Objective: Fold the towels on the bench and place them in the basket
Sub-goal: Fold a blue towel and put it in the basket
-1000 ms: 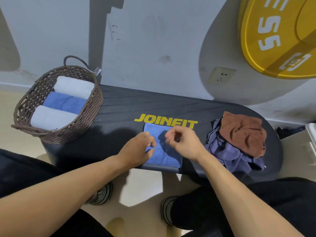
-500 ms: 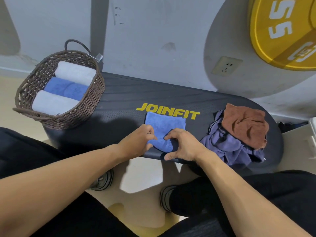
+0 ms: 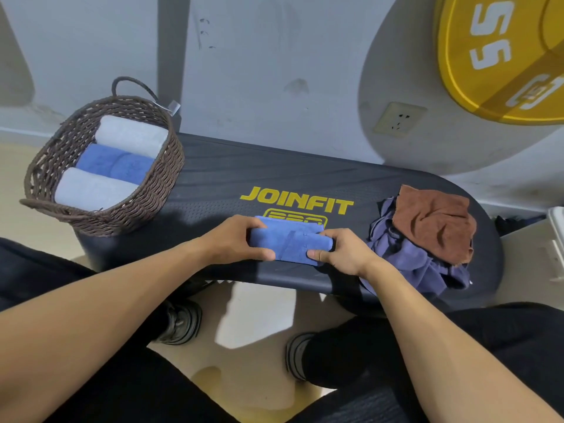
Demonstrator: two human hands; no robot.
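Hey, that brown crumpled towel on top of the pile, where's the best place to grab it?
Pinch the brown crumpled towel from above at a raised crease near its middle. It lies loose on top of the purple crumpled towels, nothing covering it, so it should lift off without dragging them.

Only readable stuff here: the black bench has "JOINFIT" in big yellow letters on top, plus a small yellow outlined badge right under it, half covered so I can't make it out. The yellow weight plate shows "55" in white.
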